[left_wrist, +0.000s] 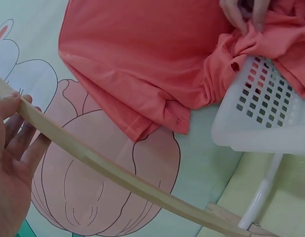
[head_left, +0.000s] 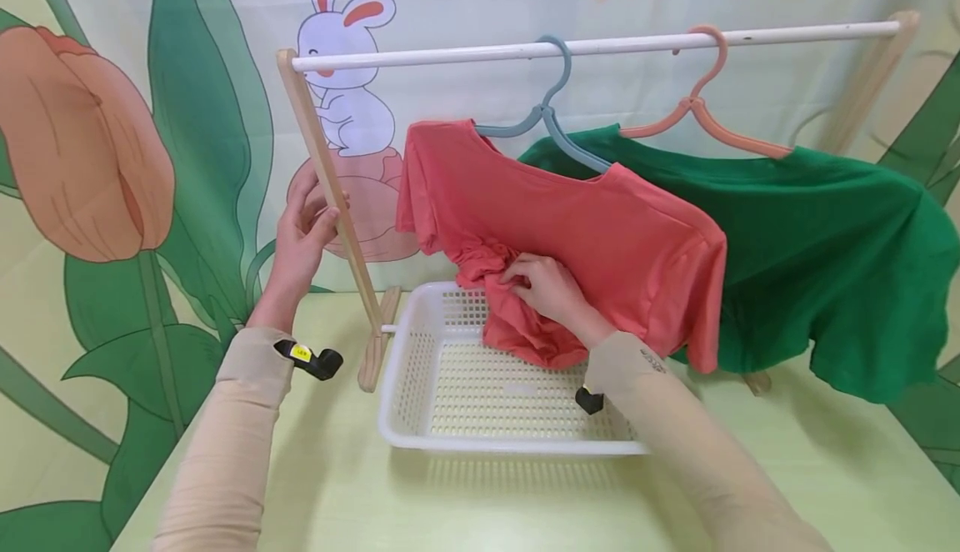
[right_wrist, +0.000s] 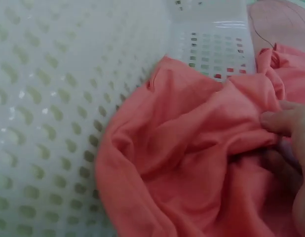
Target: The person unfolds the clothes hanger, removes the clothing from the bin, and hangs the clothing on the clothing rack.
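Observation:
A coral-red T-shirt [head_left: 555,210] hangs on a blue hanger [head_left: 551,110] from the white rail of a clothes rack. My right hand [head_left: 551,287] pinches its bunched lower part, which droops into a white plastic basket [head_left: 517,445]. The right wrist view has those fingers [right_wrist: 281,121] at the crumpled fabric [right_wrist: 192,143]. On the left, my left hand [head_left: 303,223] holds the rack's wooden side post [head_left: 325,160]. Seen from the left wrist, the thumb [left_wrist: 7,106] lies on one side of the post, with the other fingers behind it.
A green T-shirt [head_left: 817,243] hangs on an orange hanger [head_left: 701,110] to the right, partly behind the red one. The white rail [head_left: 450,56] runs above both. The rack's wooden foot [head_left: 371,360] stands left of the basket. A printed backdrop with a rabbit [head_left: 352,110] covers the wall.

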Demonstrator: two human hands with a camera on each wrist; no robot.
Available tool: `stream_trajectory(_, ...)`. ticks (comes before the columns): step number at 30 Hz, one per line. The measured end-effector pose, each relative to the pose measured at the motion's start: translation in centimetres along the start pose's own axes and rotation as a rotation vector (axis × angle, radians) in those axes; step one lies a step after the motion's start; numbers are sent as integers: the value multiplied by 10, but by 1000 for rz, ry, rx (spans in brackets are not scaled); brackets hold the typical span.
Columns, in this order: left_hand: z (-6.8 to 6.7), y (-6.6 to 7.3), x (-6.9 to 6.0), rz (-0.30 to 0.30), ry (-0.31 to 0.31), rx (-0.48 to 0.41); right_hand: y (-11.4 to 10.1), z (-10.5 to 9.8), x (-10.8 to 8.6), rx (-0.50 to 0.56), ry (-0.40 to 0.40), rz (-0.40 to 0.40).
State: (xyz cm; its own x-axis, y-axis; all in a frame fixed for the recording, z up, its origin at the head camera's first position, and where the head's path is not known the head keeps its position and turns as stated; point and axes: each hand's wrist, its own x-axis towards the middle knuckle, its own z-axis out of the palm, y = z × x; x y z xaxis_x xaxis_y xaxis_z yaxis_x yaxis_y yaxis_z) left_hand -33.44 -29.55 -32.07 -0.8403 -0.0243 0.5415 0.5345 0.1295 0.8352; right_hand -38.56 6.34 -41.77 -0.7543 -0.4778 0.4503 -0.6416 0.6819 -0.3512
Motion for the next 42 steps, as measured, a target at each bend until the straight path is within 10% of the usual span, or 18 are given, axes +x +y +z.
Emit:
stream_trajectory(10, 0, -1, 0, -7, -1, -11, 0, -26, 25, 85, 348, 70)
stream_trajectory(21, 4, 11, -4, -18, 9, -5, 11, -2, 23, 103, -101, 80)
stream_trajectory(42, 6, 18, -7, -6, -2, -12, 8, 8, 1, -8, -40, -68)
